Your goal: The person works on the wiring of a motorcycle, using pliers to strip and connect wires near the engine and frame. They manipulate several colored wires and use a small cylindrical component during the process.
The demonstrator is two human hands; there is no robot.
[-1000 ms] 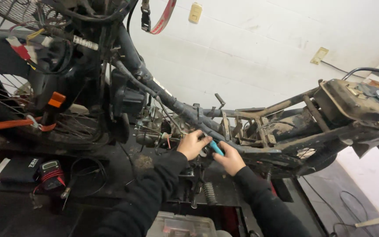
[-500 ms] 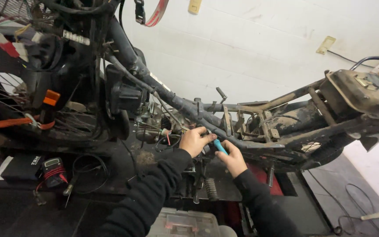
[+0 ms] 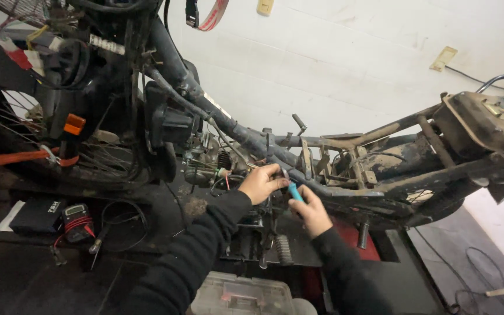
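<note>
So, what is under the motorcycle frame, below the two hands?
Under the motorcycle frame show a coil spring, a red stand and a clear plastic box. The black sleeves cover the rest.

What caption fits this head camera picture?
Left hand and right hand, holding a blue-handled tool, work under a stripped motorcycle frame.

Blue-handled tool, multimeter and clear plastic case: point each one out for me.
blue-handled tool (image 3: 294, 191), head view, on the blue handle showing above the right hand.
multimeter (image 3: 77, 223), head view, on the body below its screen.
clear plastic case (image 3: 240, 294), head view, on the lid near the bottom edge.
</note>
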